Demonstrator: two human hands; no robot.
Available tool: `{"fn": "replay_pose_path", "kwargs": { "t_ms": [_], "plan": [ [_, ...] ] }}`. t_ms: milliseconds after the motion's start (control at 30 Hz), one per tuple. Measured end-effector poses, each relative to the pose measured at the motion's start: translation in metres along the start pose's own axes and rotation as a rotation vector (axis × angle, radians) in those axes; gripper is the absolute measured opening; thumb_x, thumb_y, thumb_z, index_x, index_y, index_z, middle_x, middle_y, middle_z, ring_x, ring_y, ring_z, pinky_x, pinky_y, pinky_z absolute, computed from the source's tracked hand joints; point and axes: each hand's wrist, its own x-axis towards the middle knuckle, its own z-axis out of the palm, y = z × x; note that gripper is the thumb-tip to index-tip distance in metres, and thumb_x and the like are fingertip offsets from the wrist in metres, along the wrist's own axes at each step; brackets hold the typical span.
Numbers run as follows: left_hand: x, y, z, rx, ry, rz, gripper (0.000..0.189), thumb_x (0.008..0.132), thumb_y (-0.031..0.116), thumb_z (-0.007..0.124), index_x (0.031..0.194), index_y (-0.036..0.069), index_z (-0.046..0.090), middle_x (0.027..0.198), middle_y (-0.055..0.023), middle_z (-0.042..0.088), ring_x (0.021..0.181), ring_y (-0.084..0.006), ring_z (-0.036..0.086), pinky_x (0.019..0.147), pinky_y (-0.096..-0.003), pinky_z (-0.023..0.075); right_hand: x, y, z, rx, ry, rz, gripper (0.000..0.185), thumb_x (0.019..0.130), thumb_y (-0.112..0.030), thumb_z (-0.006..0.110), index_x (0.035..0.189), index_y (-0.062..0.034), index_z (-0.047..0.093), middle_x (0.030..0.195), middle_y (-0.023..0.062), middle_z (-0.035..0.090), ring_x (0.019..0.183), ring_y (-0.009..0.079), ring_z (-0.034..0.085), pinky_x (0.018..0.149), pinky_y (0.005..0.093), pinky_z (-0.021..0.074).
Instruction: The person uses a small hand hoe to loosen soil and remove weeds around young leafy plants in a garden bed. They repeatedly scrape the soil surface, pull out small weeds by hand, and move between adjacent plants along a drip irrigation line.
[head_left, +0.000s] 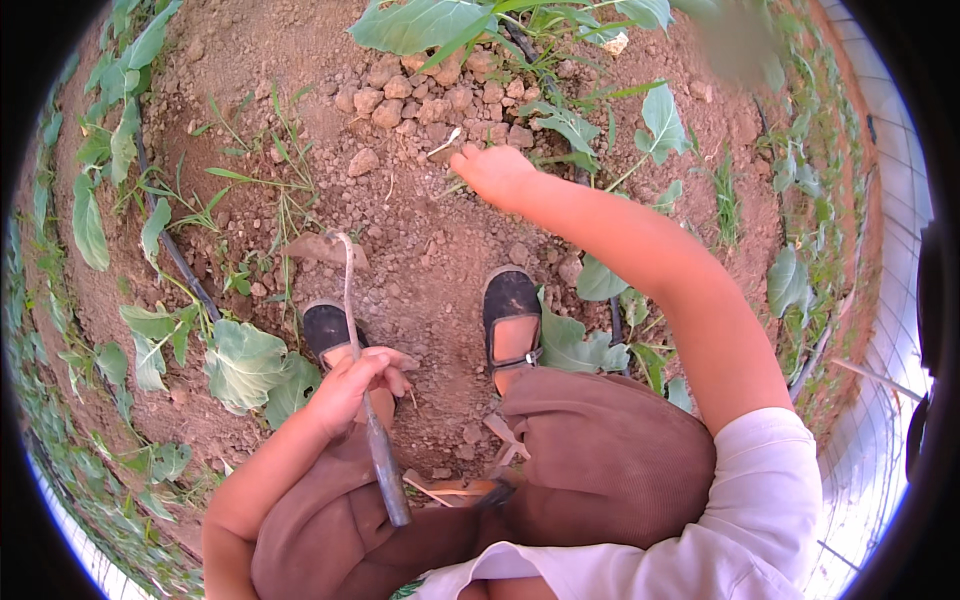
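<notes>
My left hand (365, 386) grips a hand hoe by the shaft near its dark metal handle (386, 480). From there a thin neck curves up to the hoe's flat, soil-coloured blade (326, 250), over the ground beyond my left shoe. Reaching forward, my right hand (493, 174) is low at the soil beside a heap of clods (435, 94). Its fingers are bent and point down, and their tips are partly hidden, so what they pinch is unclear. A pale stalk (445, 142) lies just left of those fingers, and a thin greenish stem (450, 190) shows under the hand.
Broad-leaved crop plants (247, 364) grow on both sides, along black drip pipes (176, 255). Grass weeds (285, 161) stand front left. My black shoes (512, 300) are planted on the bare path (435, 300). A pale gridded wall (896, 247) runs along the far right.
</notes>
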Motion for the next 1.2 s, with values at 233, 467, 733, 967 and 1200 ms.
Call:
{"fn": "replay_pose_path", "kwargs": {
  "t_ms": [233,467,733,967,1200],
  "plan": [
    [0.007,0.005,0.005,0.017,0.053,-0.075,0.040,0.091,0.030,0.041,0.103,-0.004,0.059,0.073,-0.0083,0.058,0.086,-0.0213,0.058,0.084,-0.0329,0.0441,0.031,0.027,0.022,-0.379,-0.075,0.104,0.044,0.077,-0.014,0.061,0.118,-0.0052,0.046,0.118,0.0210,0.046,0.079,0.0283,0.065,0.061,0.0361,0.0535],
    [0.019,0.007,0.004,0.046,-0.002,-0.077,0.039,0.093,0.028,0.039,0.105,-0.004,0.057,0.074,-0.0081,0.057,0.087,-0.0223,0.058,0.086,-0.0337,0.0431,0.044,0.040,0.039,-0.341,-0.072,0.063,0.037,0.073,-0.012,0.066,0.106,0.0023,0.057,0.095,0.0145,0.060,0.078,0.0236,0.064,0.058,0.0358,0.0509],
    [0.028,0.013,0.007,0.056,-0.009,-0.128,0.038,0.093,0.027,0.038,0.107,-0.003,0.056,0.074,-0.0079,0.057,0.088,-0.0223,0.058,0.087,-0.0340,0.0434,0.036,0.042,0.030,-0.222,0.005,0.085,0.019,0.072,-0.007,0.063,0.090,-0.0021,0.065,0.094,0.0113,0.060,0.077,0.0260,0.066,0.061,0.0388,0.0530],
    [0.031,0.014,0.005,0.070,-0.016,-0.139,0.039,0.092,0.028,0.038,0.107,-0.003,0.057,0.074,-0.0072,0.057,0.088,-0.0214,0.058,0.087,-0.0343,0.0438,0.005,0.031,-0.092,0.063,0.027,0.286,0.015,0.079,-0.011,0.056,0.091,-0.0065,0.064,0.089,0.0136,0.065,0.082,0.0276,0.064,0.071,0.0379,0.0531],
    [0.038,0.014,0.003,0.059,-0.015,-0.163,0.039,0.093,0.028,0.037,0.108,-0.003,0.056,0.073,-0.0071,0.057,0.088,-0.0213,0.058,0.086,-0.0336,0.0440,-0.011,0.153,-0.091,0.141,-0.132,0.329,0.022,0.080,-0.015,0.060,0.101,-0.0100,0.060,0.090,0.0100,0.066,0.083,0.0275,0.064,0.070,0.0397,0.0525]
  ]
}}
